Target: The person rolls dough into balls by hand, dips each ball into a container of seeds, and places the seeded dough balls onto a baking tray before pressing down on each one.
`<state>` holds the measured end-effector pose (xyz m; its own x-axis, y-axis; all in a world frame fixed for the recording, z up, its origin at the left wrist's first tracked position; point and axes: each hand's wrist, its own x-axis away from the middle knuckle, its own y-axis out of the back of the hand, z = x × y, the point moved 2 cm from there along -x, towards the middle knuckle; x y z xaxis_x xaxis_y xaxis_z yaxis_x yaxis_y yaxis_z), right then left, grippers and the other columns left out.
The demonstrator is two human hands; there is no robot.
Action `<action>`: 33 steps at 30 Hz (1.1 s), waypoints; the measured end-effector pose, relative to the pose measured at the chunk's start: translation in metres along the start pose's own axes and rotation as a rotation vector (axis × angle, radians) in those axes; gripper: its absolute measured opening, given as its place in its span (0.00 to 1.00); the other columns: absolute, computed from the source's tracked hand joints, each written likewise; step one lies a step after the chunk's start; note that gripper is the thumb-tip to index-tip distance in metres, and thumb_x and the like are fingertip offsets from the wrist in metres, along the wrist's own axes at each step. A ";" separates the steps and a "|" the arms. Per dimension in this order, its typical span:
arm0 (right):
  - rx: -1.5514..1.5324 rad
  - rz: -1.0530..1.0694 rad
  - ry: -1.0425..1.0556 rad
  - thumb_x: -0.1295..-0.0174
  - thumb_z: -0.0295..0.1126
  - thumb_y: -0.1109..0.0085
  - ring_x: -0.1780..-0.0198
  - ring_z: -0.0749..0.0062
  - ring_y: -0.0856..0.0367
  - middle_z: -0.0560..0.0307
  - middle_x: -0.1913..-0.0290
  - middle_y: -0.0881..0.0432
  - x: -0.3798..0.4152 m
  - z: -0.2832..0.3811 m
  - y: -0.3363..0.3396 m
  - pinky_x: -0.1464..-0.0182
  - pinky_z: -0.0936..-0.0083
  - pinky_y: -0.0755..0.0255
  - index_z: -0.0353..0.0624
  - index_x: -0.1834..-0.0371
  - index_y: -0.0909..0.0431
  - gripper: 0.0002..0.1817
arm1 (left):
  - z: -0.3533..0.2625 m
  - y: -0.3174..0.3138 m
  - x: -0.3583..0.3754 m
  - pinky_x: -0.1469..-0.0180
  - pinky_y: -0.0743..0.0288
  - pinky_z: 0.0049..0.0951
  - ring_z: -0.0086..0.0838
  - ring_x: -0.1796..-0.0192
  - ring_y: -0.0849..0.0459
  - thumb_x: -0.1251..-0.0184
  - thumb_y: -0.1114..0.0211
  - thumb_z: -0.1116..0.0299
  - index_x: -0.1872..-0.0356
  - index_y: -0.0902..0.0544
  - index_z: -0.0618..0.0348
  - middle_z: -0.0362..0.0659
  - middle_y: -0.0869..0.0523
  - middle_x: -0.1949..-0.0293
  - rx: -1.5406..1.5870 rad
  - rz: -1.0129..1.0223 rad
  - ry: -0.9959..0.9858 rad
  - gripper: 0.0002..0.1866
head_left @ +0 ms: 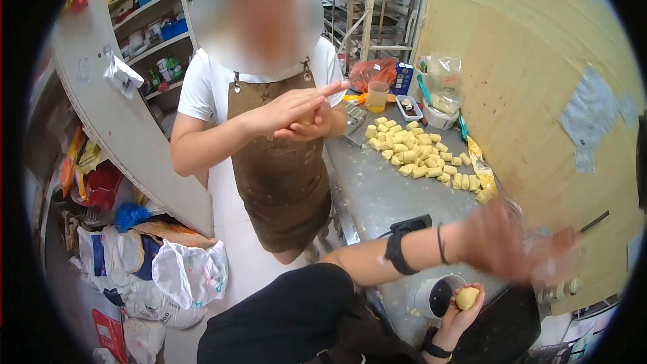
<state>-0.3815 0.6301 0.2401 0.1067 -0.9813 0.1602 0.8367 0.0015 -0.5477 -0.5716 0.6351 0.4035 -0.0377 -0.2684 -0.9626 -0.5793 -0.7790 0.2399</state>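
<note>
Head view: the person's right hand (470, 309) held a pale yellow dough ball (467, 298), its fingers curled around the underside and sides while the top lay exposed. That hand was near the bottom of the view, just beside a white round container (426, 294) with a dark interior, and a dark band (437, 350) circled its wrist. The left hand (497, 241) was a blur above and to the right of the dough ball, near the wall, so whether its fingers were spread, closed or holding anything could not be told. A wide black strap (397, 253) and a thin bracelet (441, 243) ringed the left forearm.

Beyond the left forearm, many short cylindrical dough pieces (412, 150) lay heaped on the grey metal tabletop (377, 192), a few in a row near a yellow wrapper (480, 165). Behind them stood a plastic cup (377, 99), a small tray of dark bits (408, 108), a blue box (402, 79) and a red plastic bag (372, 74). Across the tabletop's corner, a co-worker in a brown apron (280, 155) cupped a rounded piece (306, 118) between both palms.
</note>
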 end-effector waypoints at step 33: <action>-0.029 -0.073 -0.016 0.30 0.46 0.57 0.69 0.73 0.23 0.58 0.63 0.24 -0.004 -0.014 0.002 0.74 0.84 0.33 0.48 0.54 0.29 0.15 | -0.011 0.117 -0.079 0.29 0.47 0.43 0.43 0.30 0.39 0.39 0.37 0.53 0.33 0.45 0.73 0.58 0.40 0.32 0.191 -0.378 -0.050 0.43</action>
<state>-0.3879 0.6314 0.2275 0.0548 -0.9753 0.2140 0.8267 -0.0759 -0.5575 -0.6278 0.5594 0.5094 0.1693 0.0474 -0.9844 -0.7006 -0.6967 -0.1540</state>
